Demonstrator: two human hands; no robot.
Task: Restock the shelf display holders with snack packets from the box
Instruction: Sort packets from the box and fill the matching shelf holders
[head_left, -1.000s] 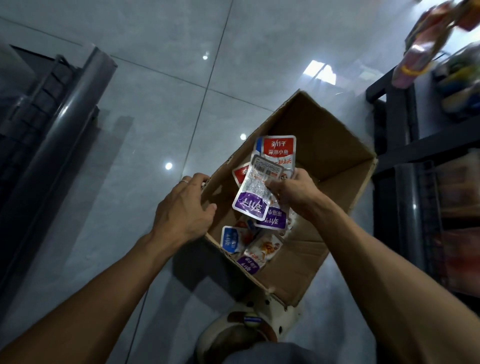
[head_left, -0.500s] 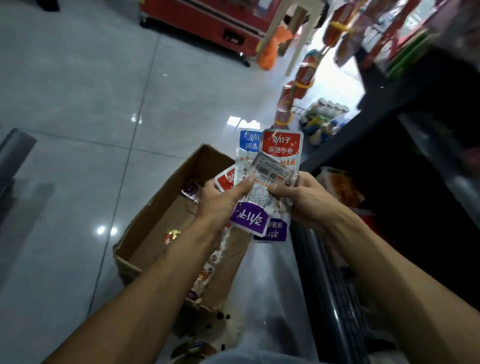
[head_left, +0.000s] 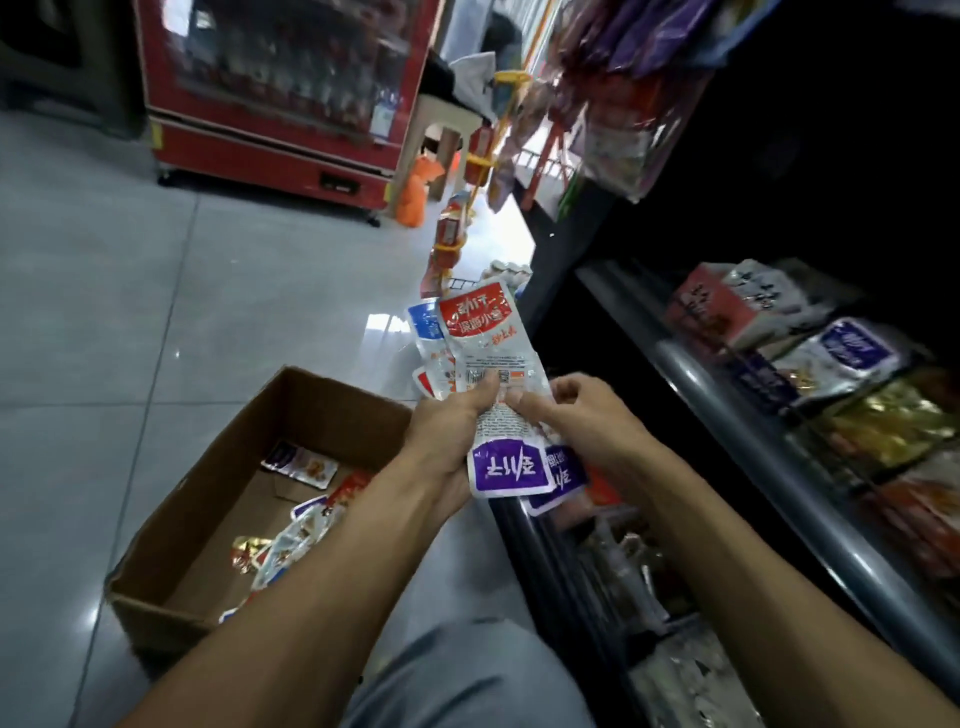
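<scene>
Both hands hold a fanned bunch of snack packets (head_left: 488, 358) with red, blue and purple labels, in mid-air between the box and the shelf. My left hand (head_left: 447, 431) grips the bunch from the left, thumb on the front packet. My right hand (head_left: 576, 421) pinches it from the right. The open cardboard box (head_left: 171, 587) stands on the floor at lower left, with several loose packets (head_left: 301, 525) on its bottom. The dark shelf (head_left: 753, 431) at right carries display holders with packets (head_left: 852, 358) of several colours.
A red drinks cooler (head_left: 280, 98) stands at the back on the grey tiled floor. Strips of hanging snacks (head_left: 613, 88) dangle from the shelf top at upper right. A pale stool (head_left: 441, 130) stands beside the cooler. My knee (head_left: 467, 675) shows at the bottom edge.
My left hand left the box rim and joined the right hand on the packet bunch. The view swung up from the box toward the shelf, and the bunch rose out of the box.
</scene>
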